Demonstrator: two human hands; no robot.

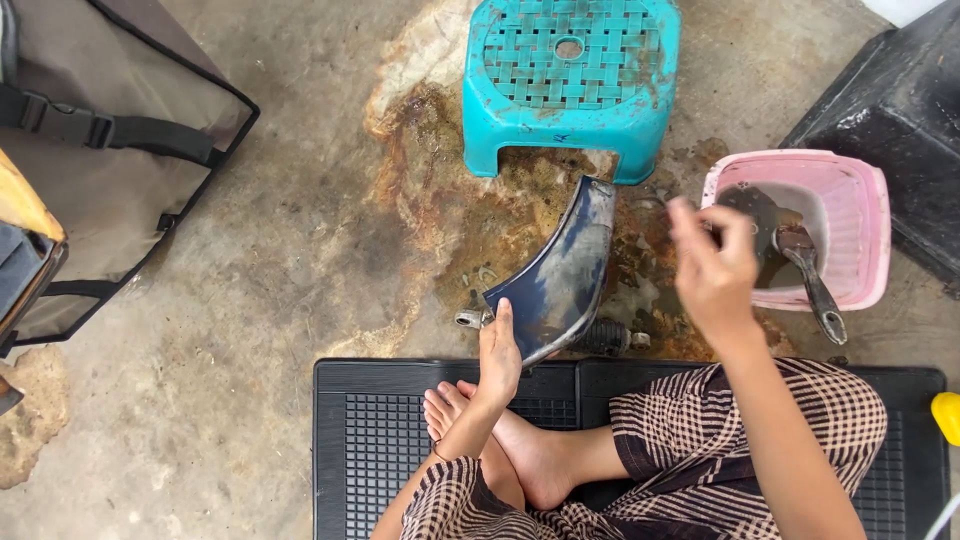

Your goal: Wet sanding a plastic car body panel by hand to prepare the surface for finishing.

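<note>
My trousers (760, 420) are loose and checked, dark brown lines crossing on a pale cream ground; the cloth bunches in folds over both legs, and the hem ends wide above the ankle; my feet (500, 430) are bare, no shoes or socks; my forearms are bare too, no sleeves showing; a thin dark band (437, 455) circles my left wrist; my left hand (498, 355) and right hand (712, 265) wear no gloves.

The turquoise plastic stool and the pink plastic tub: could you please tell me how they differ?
The turquoise plastic stool stands closed side up with a woven-pattern top; the pink plastic tub sits open side up. The stool carries nothing; the tub holds dark liquid and a brush. Both are squarish plastic, on the concrete floor.
</note>
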